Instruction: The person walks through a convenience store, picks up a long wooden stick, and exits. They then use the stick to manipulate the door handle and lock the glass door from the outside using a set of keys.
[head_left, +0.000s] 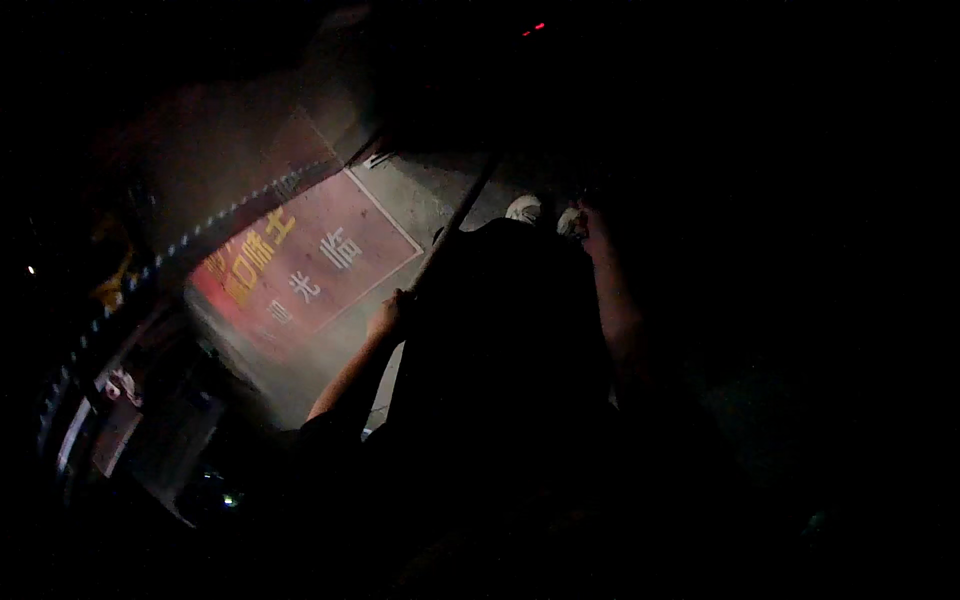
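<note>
My left hand (394, 307) is closed around a long, thin pole or handle (459, 214). It runs up and to the right from the hand, and its far end fades into the dark. My right arm reaches forward on the right, and my right hand (586, 217) is a dim shape beside my shoe; its fingers and anything in them are too dark to make out. My light-coloured shoes (523, 209) show beyond my dark clothing. Left of the pole, a red mat (352, 262) with large yellow and white writing and a pale border lies on the lit grey floor.
A dark curved edge with a row of small light marks (184, 241) crosses the left side. Beyond it are dim objects, one of them whitish and pink (121, 386). Small red lights (534, 29) glow at the top. Most of the right side is black.
</note>
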